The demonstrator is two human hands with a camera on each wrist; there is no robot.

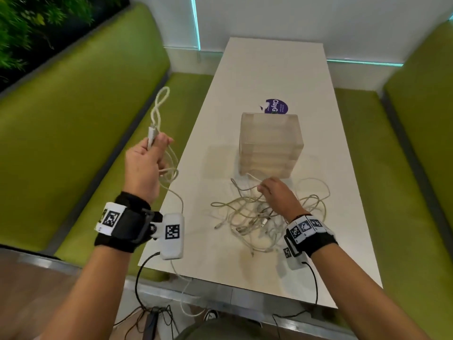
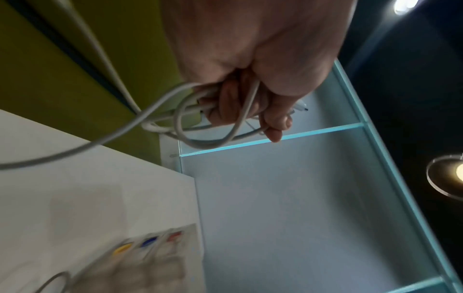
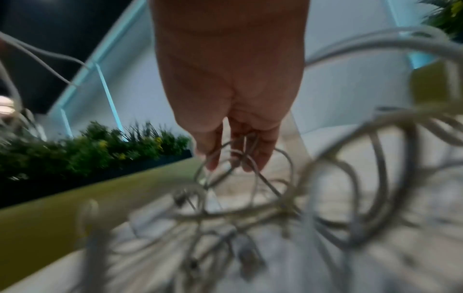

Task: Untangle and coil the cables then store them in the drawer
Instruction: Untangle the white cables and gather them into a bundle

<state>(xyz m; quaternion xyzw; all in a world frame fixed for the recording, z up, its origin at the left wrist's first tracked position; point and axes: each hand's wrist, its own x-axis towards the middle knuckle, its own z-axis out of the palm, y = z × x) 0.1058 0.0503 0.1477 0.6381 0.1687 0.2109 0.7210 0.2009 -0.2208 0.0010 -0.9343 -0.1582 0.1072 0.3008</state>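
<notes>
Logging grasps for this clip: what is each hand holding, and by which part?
Left hand grips a white cable by its gathered loops near a plug. Right hand pinches a strand of the tangled cables.

White cables [image 1: 259,214] lie tangled before the translucent drawer unit [image 1: 268,146]; one looped cable [image 1: 159,111] is raised.

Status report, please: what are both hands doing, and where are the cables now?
Left hand grips loops of white cable, raised beside the table. Right hand pinches a strand in the cable tangle. Drawer box behind tangle, nothing stored yet.
</notes>
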